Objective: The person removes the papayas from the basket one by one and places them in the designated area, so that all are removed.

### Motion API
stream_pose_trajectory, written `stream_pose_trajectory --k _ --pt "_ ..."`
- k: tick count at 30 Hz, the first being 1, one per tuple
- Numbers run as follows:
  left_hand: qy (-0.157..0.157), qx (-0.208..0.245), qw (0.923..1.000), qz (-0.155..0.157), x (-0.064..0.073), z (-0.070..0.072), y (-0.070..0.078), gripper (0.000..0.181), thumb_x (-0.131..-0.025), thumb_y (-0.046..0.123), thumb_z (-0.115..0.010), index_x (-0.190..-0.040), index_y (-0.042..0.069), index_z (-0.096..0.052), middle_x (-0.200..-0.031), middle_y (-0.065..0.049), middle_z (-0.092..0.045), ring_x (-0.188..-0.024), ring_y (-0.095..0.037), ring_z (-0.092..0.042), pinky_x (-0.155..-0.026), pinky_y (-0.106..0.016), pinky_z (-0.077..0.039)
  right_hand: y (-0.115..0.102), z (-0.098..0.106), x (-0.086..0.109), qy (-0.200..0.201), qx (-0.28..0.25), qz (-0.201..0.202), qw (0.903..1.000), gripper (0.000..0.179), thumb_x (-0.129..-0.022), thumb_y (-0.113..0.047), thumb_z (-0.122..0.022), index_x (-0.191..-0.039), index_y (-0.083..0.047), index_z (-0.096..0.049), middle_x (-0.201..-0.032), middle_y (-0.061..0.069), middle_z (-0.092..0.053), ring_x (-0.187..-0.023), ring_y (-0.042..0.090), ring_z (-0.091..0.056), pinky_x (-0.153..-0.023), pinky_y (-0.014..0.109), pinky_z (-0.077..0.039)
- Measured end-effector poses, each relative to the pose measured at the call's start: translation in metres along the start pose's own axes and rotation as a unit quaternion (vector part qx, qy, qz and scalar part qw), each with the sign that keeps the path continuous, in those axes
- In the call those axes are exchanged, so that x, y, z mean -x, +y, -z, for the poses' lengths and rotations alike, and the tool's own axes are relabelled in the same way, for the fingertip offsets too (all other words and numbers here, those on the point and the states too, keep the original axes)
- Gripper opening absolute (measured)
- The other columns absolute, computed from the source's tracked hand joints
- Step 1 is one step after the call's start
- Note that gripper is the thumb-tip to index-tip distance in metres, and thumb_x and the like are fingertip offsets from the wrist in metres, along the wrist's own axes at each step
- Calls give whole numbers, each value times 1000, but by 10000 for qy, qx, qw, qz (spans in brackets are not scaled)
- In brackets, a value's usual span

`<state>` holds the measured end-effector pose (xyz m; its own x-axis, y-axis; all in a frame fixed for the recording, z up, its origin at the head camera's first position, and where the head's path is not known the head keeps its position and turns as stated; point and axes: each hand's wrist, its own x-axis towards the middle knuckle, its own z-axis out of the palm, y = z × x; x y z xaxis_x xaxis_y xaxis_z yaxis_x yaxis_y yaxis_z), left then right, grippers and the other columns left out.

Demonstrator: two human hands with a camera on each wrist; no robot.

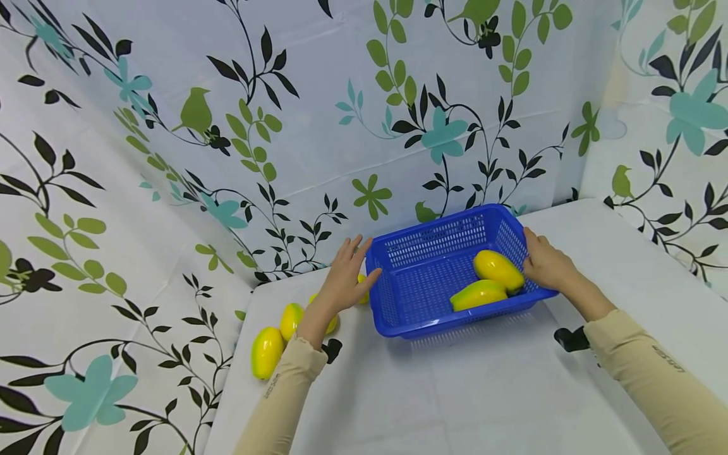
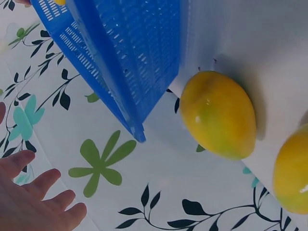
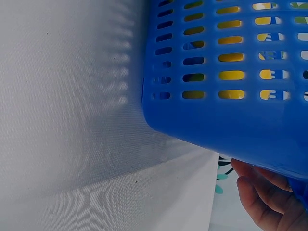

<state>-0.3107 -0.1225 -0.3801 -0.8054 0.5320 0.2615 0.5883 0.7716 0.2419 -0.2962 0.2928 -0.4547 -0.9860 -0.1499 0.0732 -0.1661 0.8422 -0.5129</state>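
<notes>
A blue plastic basket [image 1: 421, 284] with slotted walls holds two yellow mangoes, one [image 1: 498, 270] lying behind the other [image 1: 479, 295] towards its right end. My right hand [image 1: 548, 265] grips the basket's right rim; in the right wrist view the fingers [image 3: 262, 192] curl at the edge. Beside the left rim, my left hand [image 1: 344, 278] has its fingers spread. The left wrist view shows these fingers [image 2: 43, 192] apart from the basket [image 2: 130, 57]. Several more mangoes, among them one [image 1: 267, 352] at the front, lie left of the basket, some partly hidden by my left arm.
The white table [image 1: 455, 392] runs back to a hanging cloth [image 1: 318, 126] patterned with leaves, birds and flowers. This cloth also closes in the left and right sides. Another mango [image 2: 219, 115] lies near the table's edge in the left wrist view.
</notes>
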Motion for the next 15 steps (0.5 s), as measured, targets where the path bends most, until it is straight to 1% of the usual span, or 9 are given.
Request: stream_pose_trajectory --k 7,10,15 --pt "-71 8 9997 -228 -11 -4 10 66 -99 35 -54 -153 5 -32 -156 -26 -27 -146 -47 -16 -117 -58 -17 0 0 0 7 -10 -8 10000 68 -89 -2 -42 -144 24 -11 -128 50 -35 -106 62 -51 -86 72 -44" --pt "-117 -51 9994 -329 -15 -6 16 65 -99 35 -54 -153 5 -32 -155 -26 -28 -145 -48 -18 -117 -58 -18 0 0 0 8 -14 -13 10000 68 -89 -2 -41 -144 24 -11 -128 50 -35 -106 62 -51 -86 72 -44" --pt "-313 -181 9988 -339 -22 -9 23 66 -100 37 -52 -155 8 -30 -157 -24 -26 -145 -47 -18 -116 -59 -19 0 0 0 -2 -23 -25 10000 68 -90 -3 -42 -144 23 -10 -128 50 -35 -104 61 -52 -85 72 -44"
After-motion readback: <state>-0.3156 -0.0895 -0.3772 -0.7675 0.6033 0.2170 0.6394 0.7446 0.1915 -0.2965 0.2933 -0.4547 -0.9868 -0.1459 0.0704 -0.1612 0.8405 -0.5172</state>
